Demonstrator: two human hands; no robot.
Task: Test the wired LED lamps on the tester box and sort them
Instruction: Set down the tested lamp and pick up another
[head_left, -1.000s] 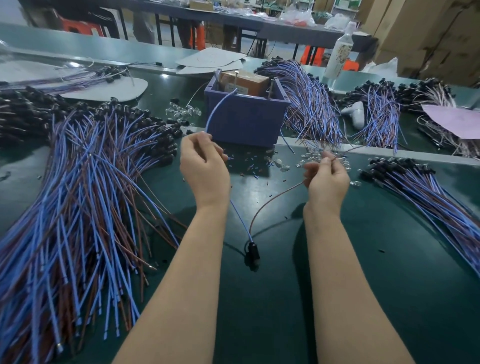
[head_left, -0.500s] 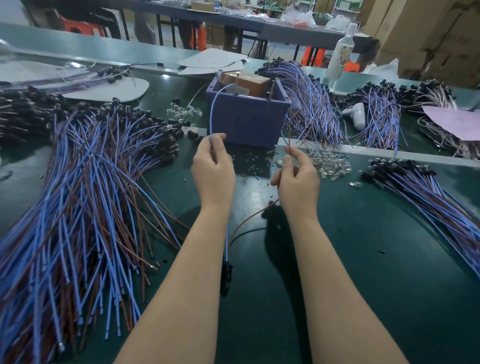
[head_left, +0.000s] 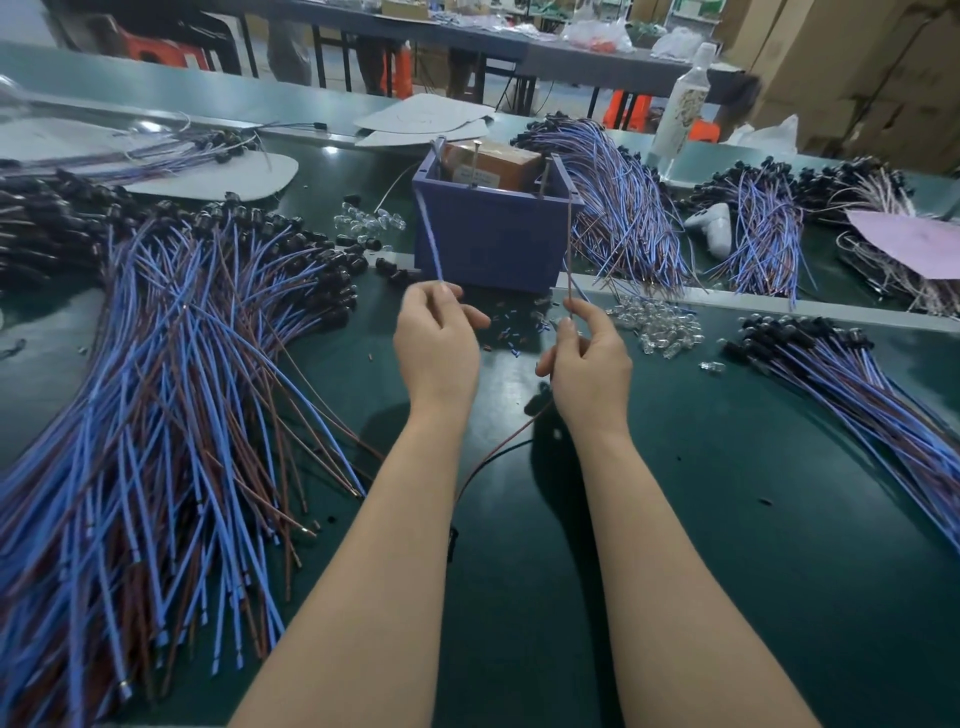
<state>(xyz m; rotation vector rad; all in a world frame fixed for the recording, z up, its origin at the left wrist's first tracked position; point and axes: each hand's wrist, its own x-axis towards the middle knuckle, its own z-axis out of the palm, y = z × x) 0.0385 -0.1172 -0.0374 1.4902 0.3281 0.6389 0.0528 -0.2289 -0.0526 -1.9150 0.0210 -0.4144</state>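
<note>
A purple tester box (head_left: 488, 239) stands on the dark green table, with a brown block and metal pins inside. My left hand (head_left: 436, 343) pinches the blue wire (head_left: 430, 234) of one lamp, and that wire runs up to the box's left corner. My right hand (head_left: 587, 358) pinches the brown wire (head_left: 569, 249), which rises to the box's right corner. The lamp's black holder (head_left: 452, 543) hangs low between my forearms, mostly hidden.
A big heap of blue and brown wired lamps (head_left: 156, 395) fills the left. A smaller bundle (head_left: 857, 384) lies at the right, more bundles (head_left: 623, 208) behind the box. Loose clear LEDs (head_left: 657, 325) lie right of the box. A plastic bottle (head_left: 683, 109) stands behind.
My right hand has moved left and up from the clear LEDs, bringing the brown wire to the box's right corner. The left hand has kept the blue wire at the left corner.
</note>
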